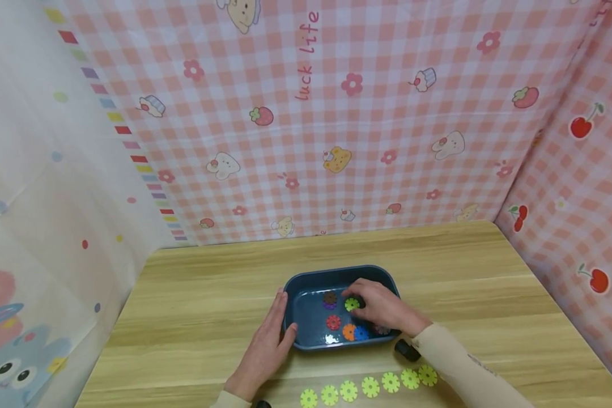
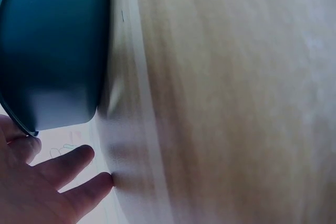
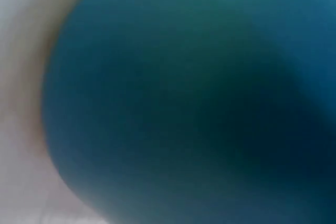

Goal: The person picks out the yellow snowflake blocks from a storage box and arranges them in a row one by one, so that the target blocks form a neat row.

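Observation:
A dark blue tray with rounded corners stands on the table in the head view. Along its left end lies my left hand, fingers extended against the outside and thumb by the rim. The left wrist view shows this hand with spread fingers beside the tray wall. My right hand reaches inside the tray, its thumb and fingers around a yellow-green notched disc; whether they pinch it is unclear. The right wrist view is blurred, filled by the blue tray.
Also in the tray lie a red disc, an orange disc, a blue disc and a brown disc over a purple one. Several yellow-green discs form a row near the table's front. Patterned cloth hangs behind.

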Motion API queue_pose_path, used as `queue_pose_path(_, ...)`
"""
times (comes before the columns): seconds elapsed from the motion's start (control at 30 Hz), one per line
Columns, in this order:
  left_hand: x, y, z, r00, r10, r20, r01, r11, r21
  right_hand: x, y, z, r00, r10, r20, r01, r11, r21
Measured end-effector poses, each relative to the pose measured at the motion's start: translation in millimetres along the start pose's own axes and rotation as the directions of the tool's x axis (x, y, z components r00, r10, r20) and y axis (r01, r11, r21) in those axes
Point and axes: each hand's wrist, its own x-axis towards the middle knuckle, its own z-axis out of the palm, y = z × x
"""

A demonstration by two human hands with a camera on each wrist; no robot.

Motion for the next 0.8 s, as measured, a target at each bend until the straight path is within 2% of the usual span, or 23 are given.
queue_pose_path(0.2,-0.1,-0.3,0.5,1.000,-0.007,0.003,0.007,1.000,0.000,5.2,0.3,0.7,0.997,0.066,0.035,-0.065,0.997,-0.030)
queue_pose_path(0.37,0.1,-1.2,1.1,1.000,-0.009,0.004,0.009,1.000,-0.003,7.1,0.1,2.2,0.995,0.086,0.044,-0.083,0.995,-0.058)
queue_pose_path(0.63,0.4,-1.3,1.0,1.000,-0.008,0.005,0.008,1.000,-0.001,6.8,1.3,5.0,0.998,0.038,0.048,-0.034,0.996,-0.087)
queue_pose_path(0.8,0.3,-1.0,0.6,1.000,-0.014,0.012,0.014,1.000,-0.002,7.2,1.0,5.4,0.997,0.037,0.061,-0.032,0.996,-0.085)
